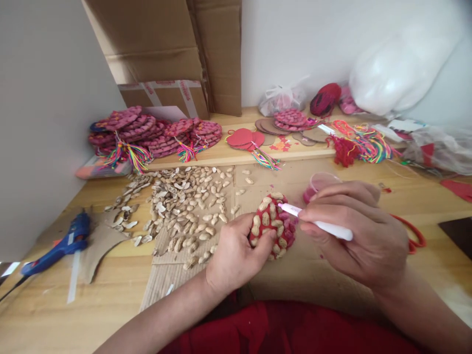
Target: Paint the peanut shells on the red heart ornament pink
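At a wooden desk (110, 295), a person's left hand (236, 255) closes its grip on the edge of a round red disc studded with peanut shells (272, 225), holding it just above a sheet of corrugated cardboard (162, 280). The right hand (354, 231) pinches a slim white brush (320, 223), its pink-stained tip touching the disc's right side. A small pink cup (320, 183) sits just behind the disc. Loose peanut shells (180, 206) spread to the left, a blue glue gun (59, 246) beyond them. Stacked finished pink discs with coloured tassels (155, 135) line the back.
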Tool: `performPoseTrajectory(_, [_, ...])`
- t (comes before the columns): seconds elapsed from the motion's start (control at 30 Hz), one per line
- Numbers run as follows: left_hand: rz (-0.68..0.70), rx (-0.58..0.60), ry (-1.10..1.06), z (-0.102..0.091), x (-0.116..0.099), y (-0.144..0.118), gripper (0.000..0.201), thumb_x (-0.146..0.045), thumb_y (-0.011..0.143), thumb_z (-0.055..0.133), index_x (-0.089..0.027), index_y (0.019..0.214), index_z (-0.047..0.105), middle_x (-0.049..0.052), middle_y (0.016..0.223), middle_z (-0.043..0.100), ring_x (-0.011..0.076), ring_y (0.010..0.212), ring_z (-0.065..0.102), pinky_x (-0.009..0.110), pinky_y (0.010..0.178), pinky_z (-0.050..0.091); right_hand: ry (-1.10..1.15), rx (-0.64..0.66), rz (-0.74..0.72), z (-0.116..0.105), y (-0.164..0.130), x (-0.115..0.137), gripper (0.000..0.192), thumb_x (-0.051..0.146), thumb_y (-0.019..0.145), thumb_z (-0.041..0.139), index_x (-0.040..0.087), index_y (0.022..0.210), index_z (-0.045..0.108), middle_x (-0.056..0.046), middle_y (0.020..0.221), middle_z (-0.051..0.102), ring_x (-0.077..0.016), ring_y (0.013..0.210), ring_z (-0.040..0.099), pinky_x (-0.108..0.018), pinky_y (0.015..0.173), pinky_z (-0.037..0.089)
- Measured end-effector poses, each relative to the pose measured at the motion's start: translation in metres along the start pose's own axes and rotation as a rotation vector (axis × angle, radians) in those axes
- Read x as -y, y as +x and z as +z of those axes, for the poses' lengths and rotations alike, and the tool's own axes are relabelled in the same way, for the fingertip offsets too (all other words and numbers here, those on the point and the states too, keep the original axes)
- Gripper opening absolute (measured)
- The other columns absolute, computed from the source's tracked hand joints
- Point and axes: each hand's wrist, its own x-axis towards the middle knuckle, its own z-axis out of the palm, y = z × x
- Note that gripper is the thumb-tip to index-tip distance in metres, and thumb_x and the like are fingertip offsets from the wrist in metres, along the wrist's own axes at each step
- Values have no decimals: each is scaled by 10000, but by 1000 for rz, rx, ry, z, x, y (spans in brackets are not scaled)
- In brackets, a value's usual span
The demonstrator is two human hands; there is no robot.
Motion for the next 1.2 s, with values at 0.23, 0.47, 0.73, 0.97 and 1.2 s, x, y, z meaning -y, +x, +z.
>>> performPoseTrajectory(0.23, [-100, 24, -115, 1, 6, 0, 175, -279, 904, 639, -167, 774, 673, -6, 676, 641, 130, 602, 524, 229, 570, 407, 47, -115, 75, -2, -2, 0, 292, 150, 783, 763, 258, 1045, 692, -24, 857, 746, -238, 872, 686, -480, 895, 540])
performPoseTrajectory(0.47, [-129, 53, -197, 4, 7, -3, 158, -284, 901, 645, -165, 833, 724, 11, 745, 706, 143, 632, 576, 229, 597, 452, 9, -134, 193, 9, -9, -6, 357, 129, 828, 697, 297, 1143, 702, -27, 936, 770, -249, 928, 717, -447, 858, 547])
performPoseTrajectory(0.73, [-6, 21, -48, 2, 2, -3, 131, -198, 868, 643, -185, 740, 623, -15, 665, 613, 133, 614, 537, 237, 601, 407, -136, -9, 138, 22, -2, 7, 220, 214, 798, 755, 277, 1007, 728, -58, 878, 649, -310, 1049, 642, -515, 929, 516])
performPoseTrajectory(0.97, [33, 27, -34, 2, 0, -5, 127, -190, 874, 640, -190, 749, 617, -11, 682, 623, 141, 633, 562, 246, 620, 422, -271, 20, 65, 22, -5, 7, 266, 244, 781, 779, 272, 1041, 725, -68, 923, 632, -315, 1038, 636, -542, 946, 504])
performPoseTrajectory(1.2, [51, 46, -19, 3, 0, -5, 110, -182, 875, 642, -188, 766, 629, -6, 699, 625, 146, 648, 567, 257, 637, 423, -277, 19, 79, 25, -5, 5, 186, 231, 787, 762, 289, 955, 708, -48, 867, 614, -310, 1015, 624, -514, 907, 485])
